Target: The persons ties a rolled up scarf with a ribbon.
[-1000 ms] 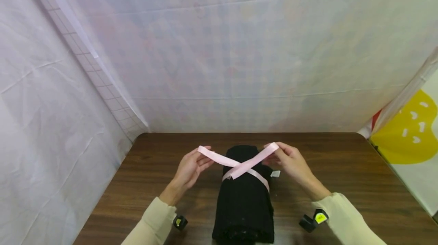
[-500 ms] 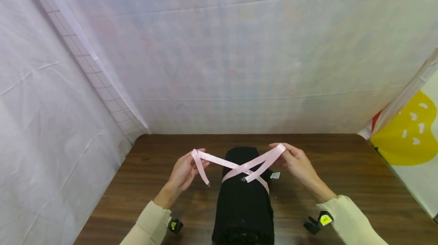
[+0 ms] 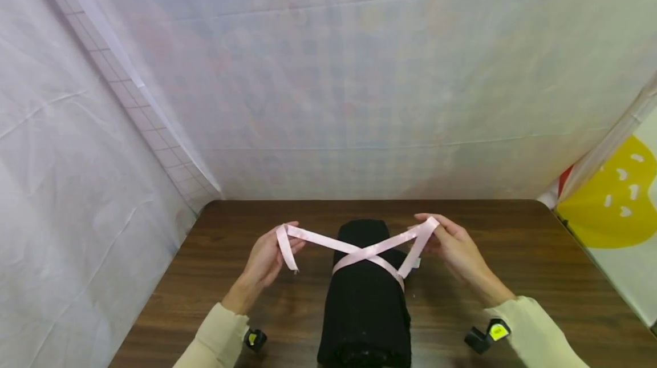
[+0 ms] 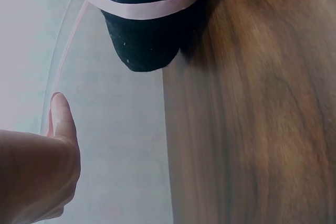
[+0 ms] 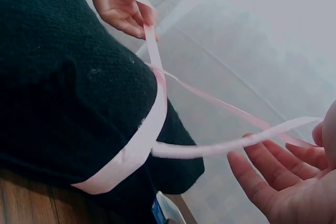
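Note:
A rolled black knit cloth [image 3: 365,311] lies lengthwise on the table. Round its middle runs a pink ribbon [image 3: 343,262], whose two ends cross on top of the roll. To the left of the roll, my left hand [image 3: 265,257] pinches one end, and a short tail hangs from the fingers. On the other side my right hand [image 3: 455,249] pinches the second end, its tail drooping back toward the roll. In the right wrist view the ribbon [image 5: 118,169] lies against the cloth, and the fingers [image 5: 273,169] of my right hand are spread below the held end.
Dark wood table [image 3: 205,299] lies under the roll. White sheeting [image 3: 359,100] hangs behind it and at the left. A white tag [image 3: 417,263] sticks out at the roll's right side. A yellow printed shape [image 3: 611,202] shows at the far right.
Both hands have moved farther apart, drawing the ribbon ends outward across the roll. The left tail has come to hang down, and the right tail has shifted outward to the right.

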Demonstrator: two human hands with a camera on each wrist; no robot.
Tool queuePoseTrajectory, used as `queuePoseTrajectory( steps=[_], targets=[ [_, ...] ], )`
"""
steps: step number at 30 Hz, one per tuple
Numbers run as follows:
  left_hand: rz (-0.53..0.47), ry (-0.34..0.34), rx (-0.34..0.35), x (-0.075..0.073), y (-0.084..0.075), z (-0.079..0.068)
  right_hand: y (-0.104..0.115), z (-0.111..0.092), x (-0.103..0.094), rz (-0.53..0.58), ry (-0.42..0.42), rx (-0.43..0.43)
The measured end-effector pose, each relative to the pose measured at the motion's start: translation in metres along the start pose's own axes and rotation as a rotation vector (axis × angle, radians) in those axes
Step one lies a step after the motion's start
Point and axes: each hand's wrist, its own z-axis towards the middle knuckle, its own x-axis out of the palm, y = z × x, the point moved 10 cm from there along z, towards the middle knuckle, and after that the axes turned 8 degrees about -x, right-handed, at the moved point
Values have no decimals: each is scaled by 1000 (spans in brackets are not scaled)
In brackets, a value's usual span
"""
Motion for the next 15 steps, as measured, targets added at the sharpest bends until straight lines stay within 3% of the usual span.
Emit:
queuePoseTrajectory(
  steps=[9, 15],
  targets=[
    [-49, 21, 13, -10, -4, -6, 2, -5, -14, 93, -11, -7],
    [-31, 12, -6, -15, -4, -5, 0, -9, -23, 252, 1, -23]
  ],
)
